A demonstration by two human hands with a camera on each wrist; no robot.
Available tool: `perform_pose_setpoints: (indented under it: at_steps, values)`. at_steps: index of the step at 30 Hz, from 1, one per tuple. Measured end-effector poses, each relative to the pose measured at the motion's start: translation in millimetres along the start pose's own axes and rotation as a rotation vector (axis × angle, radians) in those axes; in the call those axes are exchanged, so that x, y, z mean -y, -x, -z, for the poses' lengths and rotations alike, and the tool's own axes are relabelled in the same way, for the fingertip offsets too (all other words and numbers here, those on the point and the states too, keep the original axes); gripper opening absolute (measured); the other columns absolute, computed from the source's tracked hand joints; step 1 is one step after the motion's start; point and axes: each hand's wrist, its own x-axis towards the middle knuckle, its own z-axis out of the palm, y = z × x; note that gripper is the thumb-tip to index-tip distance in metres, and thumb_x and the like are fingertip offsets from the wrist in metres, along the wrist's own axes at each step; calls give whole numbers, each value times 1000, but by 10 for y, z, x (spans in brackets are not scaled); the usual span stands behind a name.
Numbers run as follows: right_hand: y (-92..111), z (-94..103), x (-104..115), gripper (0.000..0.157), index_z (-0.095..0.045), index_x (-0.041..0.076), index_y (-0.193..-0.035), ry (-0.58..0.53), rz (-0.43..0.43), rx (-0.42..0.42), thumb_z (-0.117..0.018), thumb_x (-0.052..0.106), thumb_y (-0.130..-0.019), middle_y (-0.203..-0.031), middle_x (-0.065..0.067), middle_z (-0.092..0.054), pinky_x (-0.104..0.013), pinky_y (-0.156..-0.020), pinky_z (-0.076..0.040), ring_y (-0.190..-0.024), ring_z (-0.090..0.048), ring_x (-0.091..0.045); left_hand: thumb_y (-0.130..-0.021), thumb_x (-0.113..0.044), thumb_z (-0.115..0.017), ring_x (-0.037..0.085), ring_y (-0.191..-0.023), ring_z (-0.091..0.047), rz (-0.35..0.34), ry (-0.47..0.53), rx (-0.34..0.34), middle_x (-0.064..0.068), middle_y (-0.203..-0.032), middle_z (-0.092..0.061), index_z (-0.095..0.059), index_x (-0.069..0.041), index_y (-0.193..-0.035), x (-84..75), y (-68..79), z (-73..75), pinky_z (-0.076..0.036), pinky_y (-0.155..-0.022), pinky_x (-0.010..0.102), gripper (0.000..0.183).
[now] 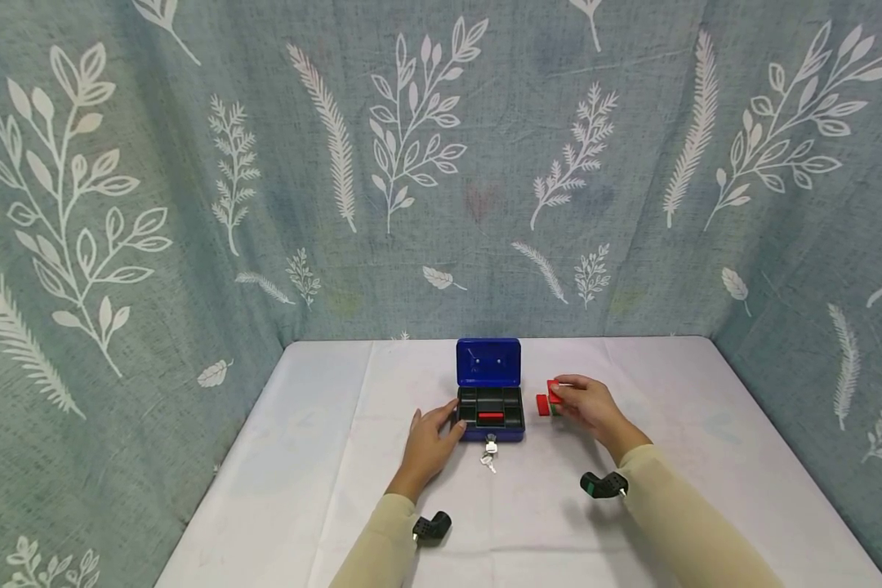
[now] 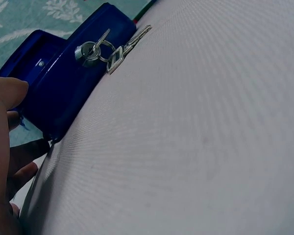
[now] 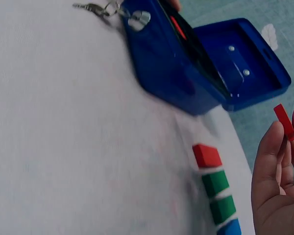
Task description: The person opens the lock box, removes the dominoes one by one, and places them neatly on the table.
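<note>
A blue cash box (image 1: 489,436) stands with its lid (image 1: 488,362) raised. Its black compartment tray (image 1: 469,399) has a red block (image 1: 491,416) in the middle front compartment. At the box's left side is my left hand (image 1: 428,449), with fingers touching the wall and thumb near the rim. My right hand (image 1: 591,412) pinches a thin red block (image 3: 284,121) between thumb and fingers, above the table right of the box. Below it, another red block (image 3: 207,155), green blocks (image 3: 215,182) and a blue block (image 3: 229,227) lie in a row.
Keys (image 2: 130,45) on a ring hang from the lock (image 2: 86,54) on the box's front. A white cloth (image 1: 279,490) covers the table. Leaf-patterned curtains (image 1: 485,269) surround its back and sides. A small black camera (image 1: 604,485) sits at each wrist.
</note>
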Motion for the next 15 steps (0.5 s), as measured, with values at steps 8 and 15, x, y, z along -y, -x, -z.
perform_pose_setpoints:
  at_steps: [8, 15]
  values:
    - [30, 202, 0, 48, -54, -1, -136, 25, -11, -10, -68, 12, -92, -114, -8, -59, -27, -76, -57, -85, -60, -16, -94, -39, -61, 23, -125, -53, -5, 8, 6, 1, -130, -62, -58, -16, -138, 5, -10, -15, -14, -114, 57, 49]
    - [27, 339, 9, 50, -51, -4, -136, 12, 5, 12, -68, 9, -91, -109, -7, -58, -28, -76, -57, -83, -60, -14, -94, -41, -59, 23, -125, -52, 7, -10, 13, 1, -131, -61, -57, -18, -138, -3, -14, 1, -14, -114, 57, 50]
